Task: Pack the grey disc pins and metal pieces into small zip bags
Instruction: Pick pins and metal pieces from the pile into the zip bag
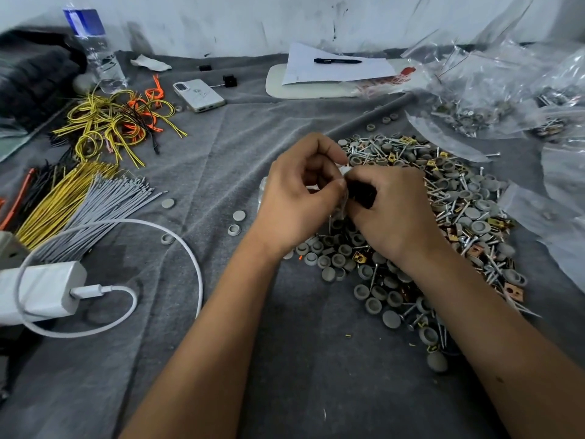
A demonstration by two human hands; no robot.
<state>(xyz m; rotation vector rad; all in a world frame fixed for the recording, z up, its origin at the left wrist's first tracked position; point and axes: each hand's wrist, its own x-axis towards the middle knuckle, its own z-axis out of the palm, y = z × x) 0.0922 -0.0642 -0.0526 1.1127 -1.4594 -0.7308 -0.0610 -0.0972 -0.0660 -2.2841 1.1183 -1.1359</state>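
Observation:
A large heap of grey disc pins, screws and brass-coloured metal pieces (456, 210) lies on the grey cloth (221, 153) at centre right. Just above its left side, my left hand (300, 198) and my right hand (389, 210) meet, fingers curled. Together they pinch a small clear zip bag (343, 201) between them; most of the bag is hidden by the fingers, and its contents cannot be made out. A few loose grey discs (239, 215) lie to the left of the hands.
Clear plastic bags with parts (493, 99) pile up at the right. Yellow, orange and grey cable ties (95, 191) spread over the left. A white charger with cable (44, 289), a phone (199, 95), a water bottle (95, 49) and paper with a pen (337, 61) lie around.

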